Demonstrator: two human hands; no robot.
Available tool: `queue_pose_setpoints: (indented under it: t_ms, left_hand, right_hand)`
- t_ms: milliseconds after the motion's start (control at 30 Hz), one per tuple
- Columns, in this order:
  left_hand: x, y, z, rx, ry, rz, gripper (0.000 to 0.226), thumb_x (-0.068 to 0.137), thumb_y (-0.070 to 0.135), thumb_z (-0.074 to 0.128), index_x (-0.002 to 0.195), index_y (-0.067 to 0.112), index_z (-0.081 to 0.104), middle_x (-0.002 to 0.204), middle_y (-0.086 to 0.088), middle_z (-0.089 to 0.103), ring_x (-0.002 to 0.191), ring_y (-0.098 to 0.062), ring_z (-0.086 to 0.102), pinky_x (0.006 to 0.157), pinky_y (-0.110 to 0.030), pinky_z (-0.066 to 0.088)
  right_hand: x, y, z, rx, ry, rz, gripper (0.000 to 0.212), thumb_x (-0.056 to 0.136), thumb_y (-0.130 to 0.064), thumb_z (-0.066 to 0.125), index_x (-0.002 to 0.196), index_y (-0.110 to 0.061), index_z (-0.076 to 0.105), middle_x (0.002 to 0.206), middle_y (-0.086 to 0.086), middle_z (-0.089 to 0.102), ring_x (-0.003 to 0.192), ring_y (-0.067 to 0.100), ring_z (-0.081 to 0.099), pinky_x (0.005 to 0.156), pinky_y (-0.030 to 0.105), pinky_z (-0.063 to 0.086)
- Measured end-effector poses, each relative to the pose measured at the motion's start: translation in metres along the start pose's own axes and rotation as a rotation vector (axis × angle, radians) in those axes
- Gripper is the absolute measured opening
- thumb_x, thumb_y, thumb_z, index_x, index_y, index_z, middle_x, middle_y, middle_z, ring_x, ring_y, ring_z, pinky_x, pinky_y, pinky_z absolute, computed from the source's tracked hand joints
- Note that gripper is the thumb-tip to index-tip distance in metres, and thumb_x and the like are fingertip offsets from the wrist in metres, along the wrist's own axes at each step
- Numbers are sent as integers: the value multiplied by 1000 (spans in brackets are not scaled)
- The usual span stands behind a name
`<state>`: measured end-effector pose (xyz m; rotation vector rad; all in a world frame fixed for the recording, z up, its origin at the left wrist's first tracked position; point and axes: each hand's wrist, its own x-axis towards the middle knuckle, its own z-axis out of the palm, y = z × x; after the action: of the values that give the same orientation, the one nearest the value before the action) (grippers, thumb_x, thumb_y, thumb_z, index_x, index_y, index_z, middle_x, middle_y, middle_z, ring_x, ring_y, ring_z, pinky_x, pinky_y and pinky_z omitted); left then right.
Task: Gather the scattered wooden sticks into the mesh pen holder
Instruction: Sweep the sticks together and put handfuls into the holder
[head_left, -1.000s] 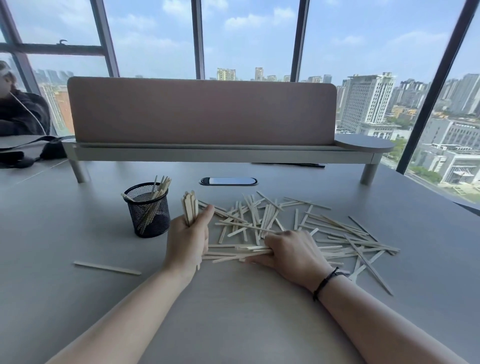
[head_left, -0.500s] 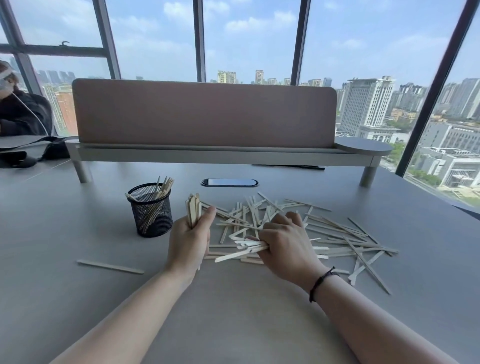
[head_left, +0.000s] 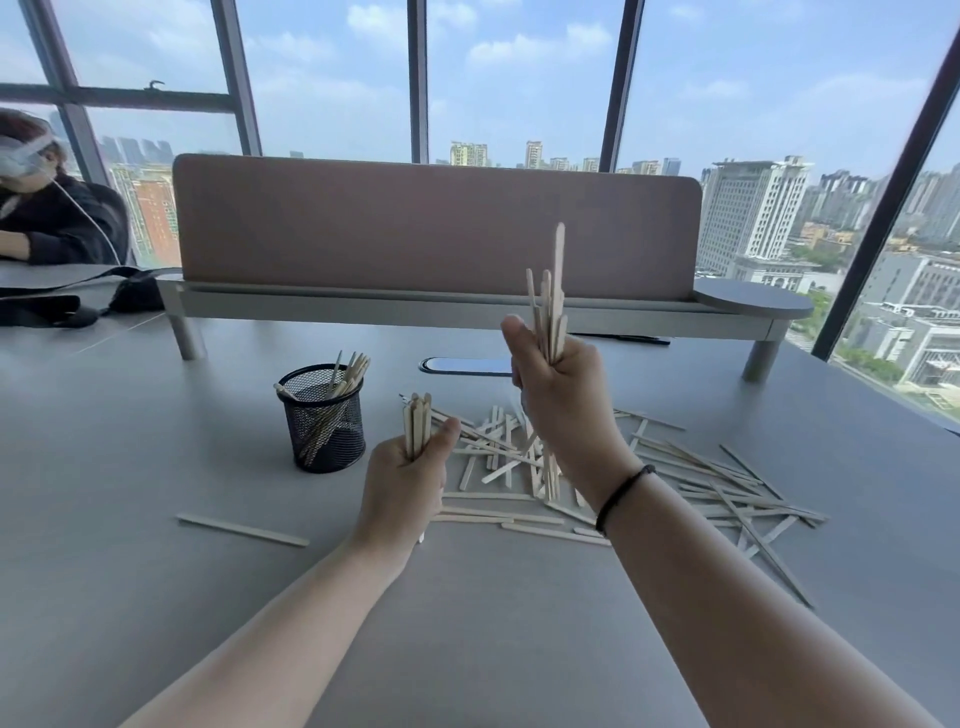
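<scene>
At the far left of the grey counter (head_left: 130, 597) one pale flat wooden stick (head_left: 242, 529) lies alone, well apart from the rest. Next comes the black round mesh pen holder (head_left: 322, 421), upright, with a sheaf of sticks already leaning inside it. Just right of it the left hand (head_left: 402, 491) is closed in a fist around a short upright bundle of sticks (head_left: 416, 423), thumb pressed against the bundle's side; the other fingers are behind it and cannot be seen. The right hand (head_left: 563, 410) is raised above the counter, its fingers wrapped tight around a second, longer bundle (head_left: 550, 301) whose ends stand uneven, and a few sticks hang below the fist. Beyond and to the right, the loose heap of scattered wooden sticks (head_left: 701, 478) covers the counter, crossing one another. The step in hand looks like collecting handfuls; the next move probably calls for carrying a bundle over the holder's rim and letting it drop upright. The wrist hides part of the heap, and how full the holder is stays hard to judge through the mesh.
</scene>
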<state>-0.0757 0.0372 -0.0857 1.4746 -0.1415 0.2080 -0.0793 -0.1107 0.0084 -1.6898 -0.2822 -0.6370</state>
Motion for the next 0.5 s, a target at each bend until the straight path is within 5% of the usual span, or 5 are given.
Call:
queue_pose_setpoints:
  t_ms: [300,500]
  left_hand:
    - [0,1,1,-17,-9,-20,61,96,39,64,50,23,27,48,-1,21,40,-14,15,46,-23,16]
    - [-2,0,1,9,-24,-1,63,92,52,63,51,23,25,49,-3,18,41,-17,16,47,-30,14]
  right_hand:
    - [4,11,9,238,24,172,44,91,-38,69,54,-17,58,48,7,38,44,18,31,45,26,25]
    - [5,33,6,226,101,213,30,93,-34,68,73,-12,68,54,7,32,46,18,28,46,29,26]
